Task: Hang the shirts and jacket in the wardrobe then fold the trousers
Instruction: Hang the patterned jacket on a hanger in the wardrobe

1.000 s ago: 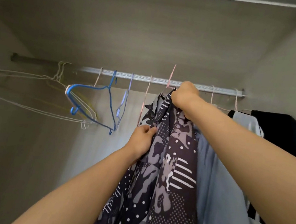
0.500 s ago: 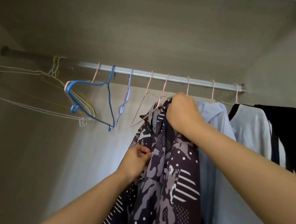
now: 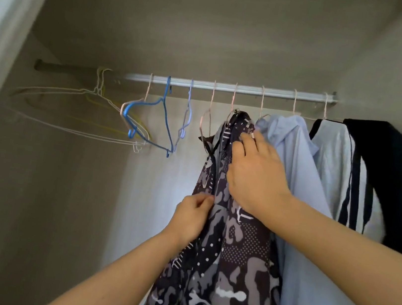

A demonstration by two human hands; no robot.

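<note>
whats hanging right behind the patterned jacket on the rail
A light blue shirt hangs next along the rail, its near edge covered by the patterned jacket and the right hand. The jacket's own hanger is hidden except its hook.

The rail (image 3: pixel 230 88) is ribbed, bright metal; the hangers (image 3: pixel 147 120) are thin coated wire. The patterned jacket (image 3: pixel 225 260) is smooth, faintly glossy cloth. The wardrobe wall (image 3: pixel 186 32) is matt woodgrain.
</note>
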